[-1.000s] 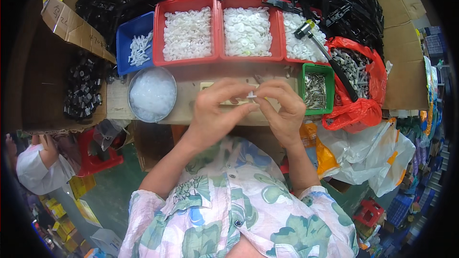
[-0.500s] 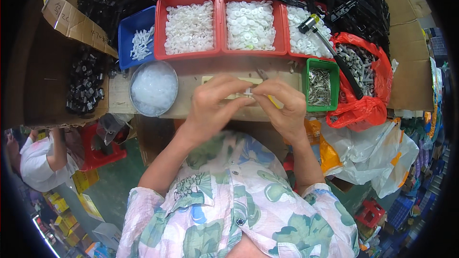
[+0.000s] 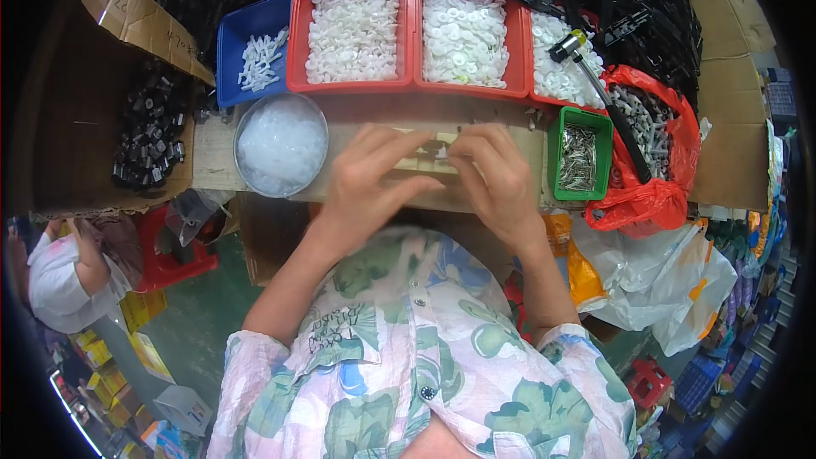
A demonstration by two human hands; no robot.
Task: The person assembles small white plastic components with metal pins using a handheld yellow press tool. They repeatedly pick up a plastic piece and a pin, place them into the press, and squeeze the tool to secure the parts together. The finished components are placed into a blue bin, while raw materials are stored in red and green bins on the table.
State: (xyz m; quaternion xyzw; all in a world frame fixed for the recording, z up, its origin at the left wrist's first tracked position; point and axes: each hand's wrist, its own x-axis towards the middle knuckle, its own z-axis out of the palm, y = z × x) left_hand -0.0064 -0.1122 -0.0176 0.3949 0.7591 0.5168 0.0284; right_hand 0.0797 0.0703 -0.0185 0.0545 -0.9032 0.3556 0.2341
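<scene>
Over the wooden work surface [image 3: 353, 123], my two hands face each other. My left hand [image 3: 361, 178] is open, its thumb and index finger apart, just left of a small white plastic part [image 3: 441, 153]. The fingertips of my right hand [image 3: 501, 178] are closed on that part. A pale cream block [image 3: 415, 161] lies beneath the hands, partly covered by them. To the left stands a round bowl [image 3: 280, 146] of translucent white pieces. On the right, a green bin [image 3: 583, 153] holds thin metal pins.
Behind the hands, red bins [image 3: 353, 85] hold white discs, beside a blue bin [image 3: 223, 59] of white pegs. A hammer [image 3: 625, 132] lies across a red bag [image 3: 637, 212] of grey parts. Black parts [image 3: 153, 132] fill a cardboard box at left; another person [image 3: 72, 280] sits beyond.
My left fingers have parted and drawn back from the small white part, which stays at my right fingertips. The whole view has shifted slightly.
</scene>
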